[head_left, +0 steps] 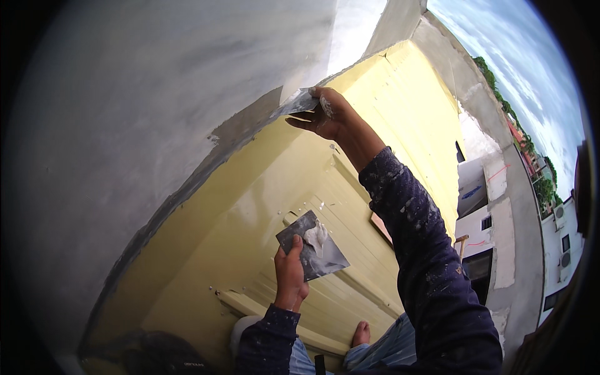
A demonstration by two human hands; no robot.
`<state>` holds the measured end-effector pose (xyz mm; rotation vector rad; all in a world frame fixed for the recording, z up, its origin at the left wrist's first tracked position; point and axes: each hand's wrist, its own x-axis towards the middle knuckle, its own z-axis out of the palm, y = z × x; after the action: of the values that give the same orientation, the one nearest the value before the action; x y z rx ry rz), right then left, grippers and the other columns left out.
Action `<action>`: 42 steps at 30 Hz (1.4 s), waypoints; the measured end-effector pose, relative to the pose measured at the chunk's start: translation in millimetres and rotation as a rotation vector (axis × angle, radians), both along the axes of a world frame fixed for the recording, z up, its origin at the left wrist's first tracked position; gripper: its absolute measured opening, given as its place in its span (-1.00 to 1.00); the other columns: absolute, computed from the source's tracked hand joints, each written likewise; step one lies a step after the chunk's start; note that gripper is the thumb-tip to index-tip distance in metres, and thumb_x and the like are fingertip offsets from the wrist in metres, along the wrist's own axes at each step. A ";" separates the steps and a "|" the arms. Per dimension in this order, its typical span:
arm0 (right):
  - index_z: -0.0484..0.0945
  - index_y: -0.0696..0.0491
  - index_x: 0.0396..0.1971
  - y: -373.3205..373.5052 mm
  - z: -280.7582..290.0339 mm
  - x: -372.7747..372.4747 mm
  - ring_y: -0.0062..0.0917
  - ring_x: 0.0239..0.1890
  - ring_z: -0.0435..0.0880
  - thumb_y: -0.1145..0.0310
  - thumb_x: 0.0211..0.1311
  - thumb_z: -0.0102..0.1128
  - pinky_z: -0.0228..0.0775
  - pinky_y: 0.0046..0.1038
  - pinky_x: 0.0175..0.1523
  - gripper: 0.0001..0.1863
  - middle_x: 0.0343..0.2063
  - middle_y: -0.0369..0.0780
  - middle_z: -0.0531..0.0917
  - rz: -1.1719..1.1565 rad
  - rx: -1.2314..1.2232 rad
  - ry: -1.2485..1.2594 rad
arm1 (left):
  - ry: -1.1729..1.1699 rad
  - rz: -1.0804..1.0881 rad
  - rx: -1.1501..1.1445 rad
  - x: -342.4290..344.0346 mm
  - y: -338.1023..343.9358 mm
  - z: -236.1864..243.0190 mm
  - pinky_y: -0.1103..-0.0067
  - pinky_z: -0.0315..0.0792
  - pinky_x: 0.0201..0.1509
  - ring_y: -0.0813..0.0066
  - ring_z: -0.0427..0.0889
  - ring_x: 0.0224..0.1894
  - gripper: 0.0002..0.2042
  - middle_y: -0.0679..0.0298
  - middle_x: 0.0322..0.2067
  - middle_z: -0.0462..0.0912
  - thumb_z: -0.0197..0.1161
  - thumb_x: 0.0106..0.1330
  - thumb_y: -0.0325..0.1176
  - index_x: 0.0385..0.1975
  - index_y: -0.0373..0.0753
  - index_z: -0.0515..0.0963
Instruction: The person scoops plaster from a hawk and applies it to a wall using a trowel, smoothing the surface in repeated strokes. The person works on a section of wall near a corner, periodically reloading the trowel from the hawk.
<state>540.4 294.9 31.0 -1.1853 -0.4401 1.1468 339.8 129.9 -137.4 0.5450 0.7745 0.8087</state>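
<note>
My left hand [291, 269] is closed on the edge of a dark, flat square plate [325, 261], thumb on top. A lump of white putty [317, 237] lies on that plate. Farther up, my right hand [327, 112] grips a thin metal putty blade [300, 101], its face against the wall near the seam with the yellow sheet. White smears mark this hand. Beside the blade, a darker grey patch [250, 119] runs along the lower edge of the grey wall [137, 112].
Ribbed yellow metal roofing [262, 181] slopes beneath me, with my bare foot [361, 334] on it. A dark bag-like item [162, 353] lies at the lower left. To the right runs a concrete parapet [522, 250], with a wooden handle [461, 239] near it and buildings beyond.
</note>
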 end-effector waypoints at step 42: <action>0.34 0.13 -0.11 24.1 -23.7 -73.4 -0.12 -0.06 0.60 0.24 0.44 -0.05 0.41 0.03 0.13 -0.75 -0.23 -0.07 0.52 0.012 -0.057 0.071 | -0.062 0.026 -0.111 3.1 -4.0 1.9 0.54 0.53 -0.03 0.49 0.62 -0.12 -0.71 0.23 -0.12 0.66 0.16 0.49 -0.28 0.02 -0.37 0.54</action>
<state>467.1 319.0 7.3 -1.1885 -0.3629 1.2150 342.9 125.9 -135.6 0.4092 0.7660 0.7983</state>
